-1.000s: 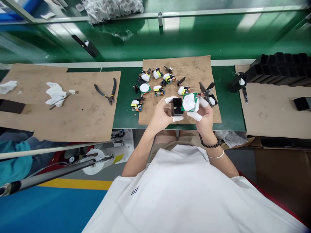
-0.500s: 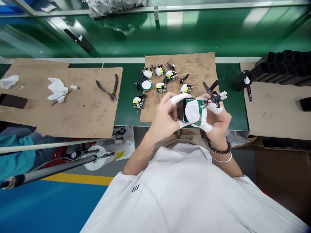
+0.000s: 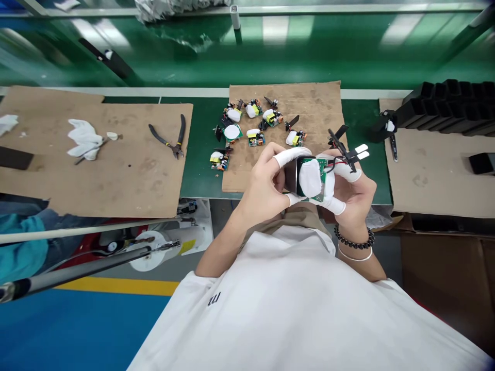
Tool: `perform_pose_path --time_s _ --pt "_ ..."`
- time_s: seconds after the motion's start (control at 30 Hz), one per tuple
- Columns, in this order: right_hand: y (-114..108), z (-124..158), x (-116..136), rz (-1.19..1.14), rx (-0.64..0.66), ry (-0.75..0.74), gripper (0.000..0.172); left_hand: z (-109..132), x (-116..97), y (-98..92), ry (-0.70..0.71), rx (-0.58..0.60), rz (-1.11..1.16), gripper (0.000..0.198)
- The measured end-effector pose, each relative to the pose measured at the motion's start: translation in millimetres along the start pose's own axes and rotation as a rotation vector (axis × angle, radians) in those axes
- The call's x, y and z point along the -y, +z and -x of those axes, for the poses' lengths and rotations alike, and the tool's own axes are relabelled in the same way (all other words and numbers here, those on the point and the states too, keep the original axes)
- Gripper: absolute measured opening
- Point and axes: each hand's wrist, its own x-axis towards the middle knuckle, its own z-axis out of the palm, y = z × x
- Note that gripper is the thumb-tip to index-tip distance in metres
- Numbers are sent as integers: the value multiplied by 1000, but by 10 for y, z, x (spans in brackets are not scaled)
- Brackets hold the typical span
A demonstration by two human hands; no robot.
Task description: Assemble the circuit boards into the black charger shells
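My left hand (image 3: 266,180), with white finger cots on thumb and forefinger, is closed around a black plastic housing (image 3: 291,176). Its open end faces right. My right hand (image 3: 353,193), also in finger cots, grips a green circuit board (image 3: 323,167) with a white round pad (image 3: 310,178) on top. The board's left edge sits at or inside the housing's mouth; how deep I cannot tell. From the board, red and black wires run to a black plug part (image 3: 346,154) with two white-tipped prongs, which sticks out past my right fingers.
Several circuit boards (image 3: 254,138) with white pads lie on the cardboard (image 3: 320,103) ahead. Cutting pliers (image 3: 176,149) and white cloth-like scraps (image 3: 85,139) rest on the left cardboard. At right stand stacked black housings (image 3: 444,111) and a pen-like tool (image 3: 393,148). A person's teal sleeve (image 3: 23,242) shows at far left.
Both hands have shifted slightly right with the housing and board. The plug part has turned a little, its white prongs now pointing further right. My grip on both parts stays the same.
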Motion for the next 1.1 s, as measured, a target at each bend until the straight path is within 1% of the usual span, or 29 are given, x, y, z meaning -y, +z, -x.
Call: perform_pose_path --time_s 0.1,0.17,0.4,0.53,0.7,0.8,0.87,0.93,1.03,1.1 --pt "2 16 -9 -53 46 -32 48 5 -2 -6 -17 -3 32 58" --pt "2 22 -20 -85 52 -39 51 7 0 -8 -24 -3 46 59" --pt "11 -5 41 -89 34 25 47 16 10 -22 -19 19 45 57" --pt "29 -18 99 -81 2 97 44 26 -11 -30 -28 15 30 56" --pt "51 -21 141 -95 37 -1 45 39 -47 -31 -32 12 67 59" --pt "56 -23 147 -105 46 -34 44 54 -58 -35 -49 -1 95 60" --pt "55 -22 141 -119 76 -55 47 63 -61 -37 -53 -7 89 59" --pt "56 -16 136 -120 83 -50 49 69 -65 -36 -48 -16 76 58" --pt "58 -4 137 -74 34 -16 45 77 -69 -32 -22 -24 55 57" --pt "52 2 141 -29 28 -17 44 82 -65 -31 1 -20 39 56"
